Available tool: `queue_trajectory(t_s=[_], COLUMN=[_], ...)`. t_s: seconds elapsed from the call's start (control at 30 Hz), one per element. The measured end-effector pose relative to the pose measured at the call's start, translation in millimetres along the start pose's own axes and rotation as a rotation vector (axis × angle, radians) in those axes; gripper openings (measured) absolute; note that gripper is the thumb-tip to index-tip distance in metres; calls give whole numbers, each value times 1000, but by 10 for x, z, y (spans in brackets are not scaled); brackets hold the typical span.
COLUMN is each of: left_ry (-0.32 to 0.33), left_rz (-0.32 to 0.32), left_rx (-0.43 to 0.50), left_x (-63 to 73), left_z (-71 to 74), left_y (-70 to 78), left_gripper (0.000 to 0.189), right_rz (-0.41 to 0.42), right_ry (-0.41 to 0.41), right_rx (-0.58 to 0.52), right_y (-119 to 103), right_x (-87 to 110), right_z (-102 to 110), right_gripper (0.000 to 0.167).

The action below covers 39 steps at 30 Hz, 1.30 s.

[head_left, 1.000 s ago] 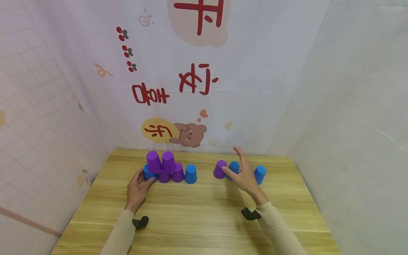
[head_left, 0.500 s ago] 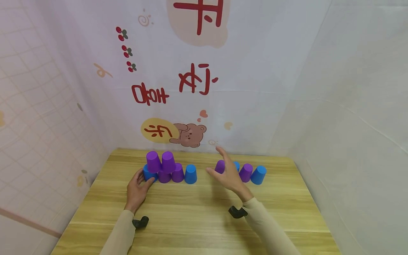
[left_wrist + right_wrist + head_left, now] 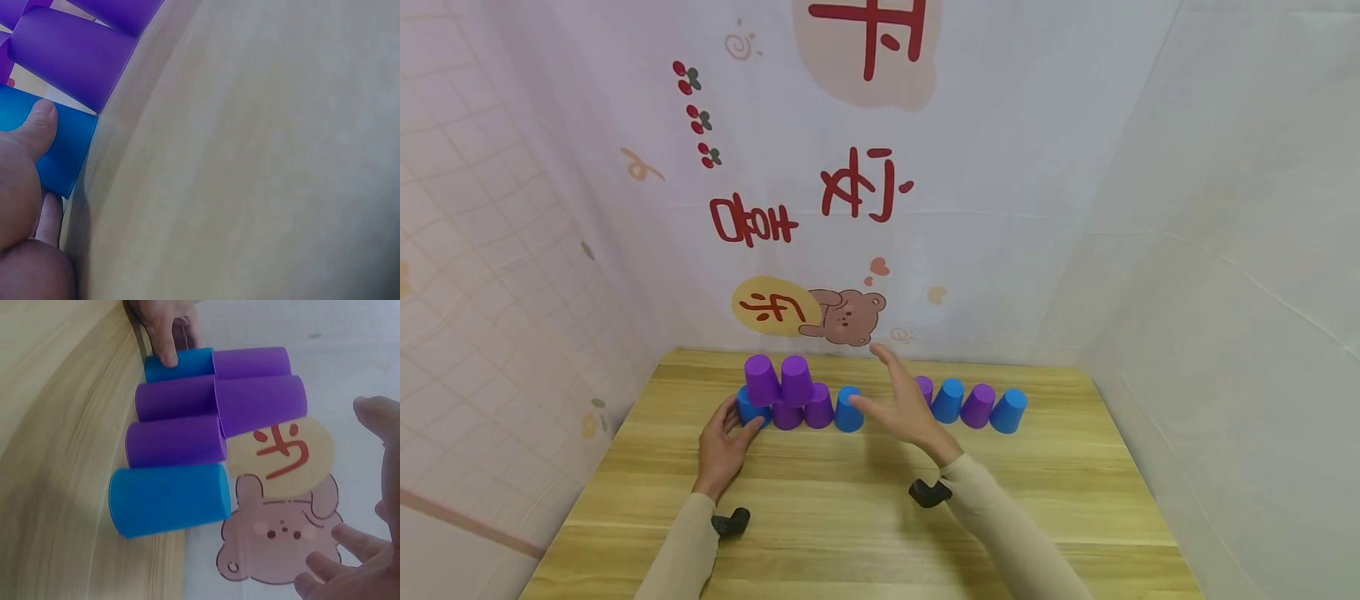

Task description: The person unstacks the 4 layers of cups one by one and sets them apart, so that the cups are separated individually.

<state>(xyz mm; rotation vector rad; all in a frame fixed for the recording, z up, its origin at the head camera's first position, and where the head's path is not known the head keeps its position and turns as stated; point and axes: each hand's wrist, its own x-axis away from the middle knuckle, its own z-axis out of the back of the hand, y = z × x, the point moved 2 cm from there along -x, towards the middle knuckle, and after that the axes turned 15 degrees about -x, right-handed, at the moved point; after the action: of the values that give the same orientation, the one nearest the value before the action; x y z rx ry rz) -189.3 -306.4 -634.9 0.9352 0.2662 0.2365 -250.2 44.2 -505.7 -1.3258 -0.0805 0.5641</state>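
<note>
My left hand point(image 3: 721, 454) grips the blue cup point(image 3: 752, 410) at the left end of a row of upside-down cups, its thumb on the near side. In that row follow a purple cup point(image 3: 787, 417), another purple cup point(image 3: 819, 408) and a second blue cup point(image 3: 848, 412). Two purple cups stand on top, the left one point(image 3: 762, 383) over the gripped cup and the right one point(image 3: 797, 383) over the purple pair. My right hand point(image 3: 912, 410) holds nothing, thumb and fingers spread wide, its thumb tip overlapping the second blue cup in the head view.
Right of my right hand stand several upside-down cups: a purple cup point(image 3: 926, 389) partly hidden by the hand, a blue cup point(image 3: 948, 402), a purple cup point(image 3: 978, 407) and a blue cup point(image 3: 1009, 412). A printed cloth point(image 3: 1000, 208) hangs behind the wooden table point(image 3: 820, 517).
My right hand has moved left, from over the right-hand cups to the blue cup ending the left row. My left hand and the stacked cups have stayed put.
</note>
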Motion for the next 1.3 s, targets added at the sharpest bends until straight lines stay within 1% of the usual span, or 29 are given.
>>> queue_trajectory(t_s=[0.27,0.5,0.63,0.8,1.03,1.3], left_ry=[-5,7,12,9,24,20], left_rz=[-2,-1,1,7,-1,-4], left_rx=[-6,-19,-23,-21,-22,-20], left_x=[-4,-2,2,2,6,-14], left_z=[4,16,19,15,19,-3], left_y=[-1,22,31,38,59,10], left_gripper=[75,75,74,74,73,75], right_rz=[48,23,16,24,26,34], right_ry=[-32,-59,-82,-94,-103,-123], right_rx=[13,20,8,13,29,23], right_y=[7,31,4,-18,-28,-53], right_x=[-122,-211,-276,-349,-427,-514], right_z=[-203,-368,-456,-547,-655,-774], right_gripper=[93,92,91,92,92,88])
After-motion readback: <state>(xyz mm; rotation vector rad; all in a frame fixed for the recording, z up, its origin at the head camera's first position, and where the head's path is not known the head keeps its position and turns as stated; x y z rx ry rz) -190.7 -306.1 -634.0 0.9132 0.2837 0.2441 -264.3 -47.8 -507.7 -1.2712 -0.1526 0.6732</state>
